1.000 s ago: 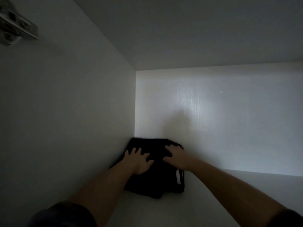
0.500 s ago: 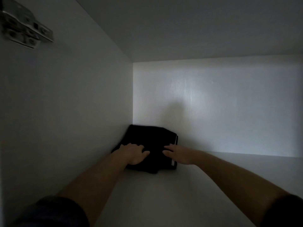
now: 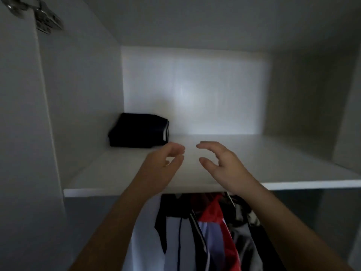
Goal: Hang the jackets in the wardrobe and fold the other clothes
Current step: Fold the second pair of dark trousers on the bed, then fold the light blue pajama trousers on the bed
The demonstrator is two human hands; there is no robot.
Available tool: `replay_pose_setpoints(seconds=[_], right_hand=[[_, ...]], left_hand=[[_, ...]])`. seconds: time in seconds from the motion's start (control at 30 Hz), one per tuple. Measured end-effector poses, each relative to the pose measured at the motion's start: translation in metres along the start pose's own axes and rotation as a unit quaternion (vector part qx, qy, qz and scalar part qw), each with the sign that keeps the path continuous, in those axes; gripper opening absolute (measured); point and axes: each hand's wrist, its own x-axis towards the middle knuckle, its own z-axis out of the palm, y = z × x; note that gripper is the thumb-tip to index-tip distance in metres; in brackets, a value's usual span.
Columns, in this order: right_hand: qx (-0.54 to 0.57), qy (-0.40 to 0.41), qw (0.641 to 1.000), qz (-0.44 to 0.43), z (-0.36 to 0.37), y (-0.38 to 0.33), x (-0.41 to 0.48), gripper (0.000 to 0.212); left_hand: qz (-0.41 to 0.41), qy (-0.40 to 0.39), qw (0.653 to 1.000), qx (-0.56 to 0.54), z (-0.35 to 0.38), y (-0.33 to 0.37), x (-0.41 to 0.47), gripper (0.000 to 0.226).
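A folded black garment [image 3: 137, 131] lies in the back left corner of the white wardrobe shelf [image 3: 254, 165]. My left hand [image 3: 163, 166] hovers over the shelf's front part, fingers loosely curled, holding nothing. My right hand [image 3: 220, 165] hangs beside it, also loosely curled and empty. Both hands are apart from the garment, in front of it and to its right. Below the shelf hang several jackets [image 3: 205, 231] in black, white, red and grey.
The wardrobe's left side wall [image 3: 78, 94] stands close to the garment. A metal door hinge [image 3: 45, 18] sits at the upper left. The right side wall [image 3: 312, 104] closes the compartment.
Both hands have let go of the black garment and drawn back toward the shelf's front edge. The view has pulled back, and the hanging jackets below now show.
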Motion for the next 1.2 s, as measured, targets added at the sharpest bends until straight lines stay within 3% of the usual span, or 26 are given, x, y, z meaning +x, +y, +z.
replay_pose_setpoints(seconds=[0.23,0.43,0.6,0.87,1.2], right_hand=[[0.094,0.158,0.977,0.105,-0.060,-0.034,-0.194,0.026],[0.037,0.240,0.929,0.280,-0.120,-0.062,-0.371,0.024],[-0.044,0.308,0.869,0.386,-0.199,-0.118,-0.534,0.028],[-0.171,0.483,0.700,0.497,-0.304,-0.244,-0.769,0.027],[-0.257,0.641,0.488,0.534,-0.335,-0.364,-0.972,0.033]], left_hand=[[0.071,-0.071,0.980,-0.171,0.100,0.090,-0.113,0.018],[0.008,-0.216,0.938,-0.272,0.207,0.161,-0.227,0.016],[0.005,-0.330,0.880,-0.341,0.298,0.269,-0.332,0.016],[0.035,-0.532,0.721,-0.444,0.382,0.467,-0.509,0.018],[0.107,-0.706,0.529,-0.459,0.445,0.634,-0.692,0.016]])
